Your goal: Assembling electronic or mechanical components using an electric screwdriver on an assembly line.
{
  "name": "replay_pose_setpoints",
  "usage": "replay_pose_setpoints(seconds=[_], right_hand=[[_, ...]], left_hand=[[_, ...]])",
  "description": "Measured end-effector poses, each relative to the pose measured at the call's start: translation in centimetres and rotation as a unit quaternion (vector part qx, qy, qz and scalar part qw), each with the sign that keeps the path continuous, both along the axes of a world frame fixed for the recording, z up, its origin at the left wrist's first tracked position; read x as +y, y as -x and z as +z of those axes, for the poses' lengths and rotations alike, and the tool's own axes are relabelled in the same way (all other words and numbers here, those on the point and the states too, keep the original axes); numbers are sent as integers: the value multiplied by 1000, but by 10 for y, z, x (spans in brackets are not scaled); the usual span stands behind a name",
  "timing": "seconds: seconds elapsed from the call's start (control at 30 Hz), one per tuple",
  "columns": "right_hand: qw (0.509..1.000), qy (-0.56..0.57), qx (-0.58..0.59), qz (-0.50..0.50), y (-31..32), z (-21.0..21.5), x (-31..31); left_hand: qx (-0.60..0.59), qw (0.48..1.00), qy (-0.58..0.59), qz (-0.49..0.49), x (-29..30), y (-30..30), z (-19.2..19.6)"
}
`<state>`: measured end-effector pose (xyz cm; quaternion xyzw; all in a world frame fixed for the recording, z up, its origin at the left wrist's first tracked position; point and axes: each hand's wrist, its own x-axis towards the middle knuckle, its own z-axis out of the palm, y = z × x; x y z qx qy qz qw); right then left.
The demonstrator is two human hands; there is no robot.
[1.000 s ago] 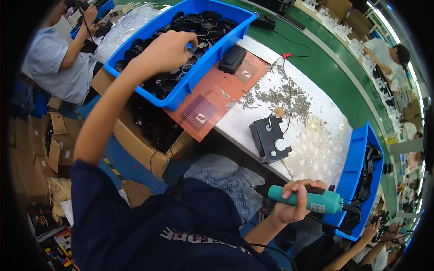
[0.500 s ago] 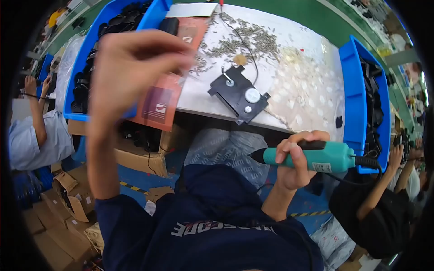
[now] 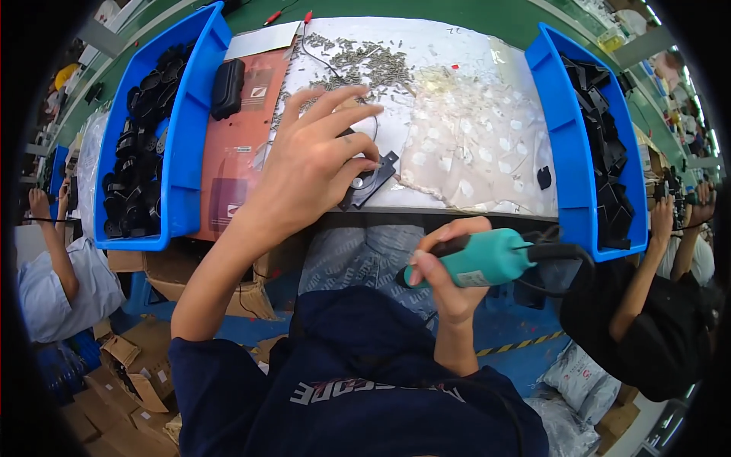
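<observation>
My left hand [image 3: 316, 156] is over the black plastic assembly [image 3: 386, 169] at the table's front edge. Its thumb and index fingertip pinch together just above the part, while the other fingers stretch out. Whatever lies in the pinch is too small to make out. The hand covers most of the assembly; a dark edge and part of a pale round wheel show. My right hand [image 3: 453, 274] is wrapped round a teal electric screwdriver [image 3: 491, 259], held in front of the table with its dark tip pointing left. Many small metal screws [image 3: 373, 65] lie scattered behind my left hand.
Blue bins of black parts stand at left [image 3: 179, 152] and right [image 3: 567, 145]. A black case [image 3: 228, 89] rests on the orange-red sheet [image 3: 247, 145]. A clear, spotted plastic mat [image 3: 480, 145] covers the table's right side. The screwdriver's cord [image 3: 567, 253] loops rightward. Co-workers sit on both sides.
My left hand has come down and right from above the orange-red sheet onto the black assembly. My right hand, still gripping the electric screwdriver, has shifted slightly left in the view. The view itself has shifted.
</observation>
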<state>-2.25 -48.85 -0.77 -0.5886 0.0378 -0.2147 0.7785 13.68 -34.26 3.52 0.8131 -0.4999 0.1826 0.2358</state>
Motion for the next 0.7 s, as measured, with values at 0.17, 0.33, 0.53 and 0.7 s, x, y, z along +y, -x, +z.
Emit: replay_pose_setpoints(seconds=[0.17,0.33,0.53,0.7], right_hand=[[986,154,17,61,-13,-7,13],[947,309,57,61,-27,-3,25],[939,339,67,4,-40,-7,28],[924,376,56,40,-56,5,21]], left_hand=[[165,985,-51,-24,0,-22,1],[222,975,-8,23,0,-24,-8],[318,945,50,56,-1,-22,-14],[421,899,86,86,-1,-22,-16]])
